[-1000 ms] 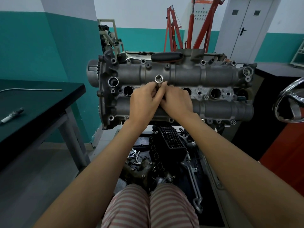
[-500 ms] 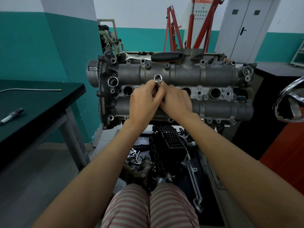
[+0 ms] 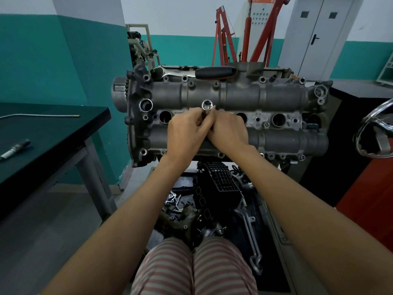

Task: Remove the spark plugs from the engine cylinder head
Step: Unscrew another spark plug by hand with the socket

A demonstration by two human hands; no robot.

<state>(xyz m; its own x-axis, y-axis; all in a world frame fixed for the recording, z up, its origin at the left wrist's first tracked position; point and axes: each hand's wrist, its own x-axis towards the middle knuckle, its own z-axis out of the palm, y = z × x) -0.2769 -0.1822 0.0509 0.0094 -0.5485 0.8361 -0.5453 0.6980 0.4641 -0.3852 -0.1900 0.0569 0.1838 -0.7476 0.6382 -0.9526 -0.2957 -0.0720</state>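
Both hands are meeting at the middle of the cylinder head (image 3: 276, 95), over its central row of plug wells. The left hand (image 3: 187, 135) and right hand (image 3: 228, 132) are curling their fingers round a chrome socket (image 3: 207, 105), pinching its shaft from either side; its open end is pointing up toward the camera, and its lower part is hiding behind the fingers, so whether it is sitting in a well cannot be told. Open wells are showing to the left and right of the hands. A ratchet (image 3: 200, 73) with a black grip is lying along the head's far edge. One spark plug (image 3: 14, 149) is lying on the dark counter (image 3: 63, 133) at the left, well apart from the head, with a thin rod (image 3: 42, 116) lying farther back on the same counter.
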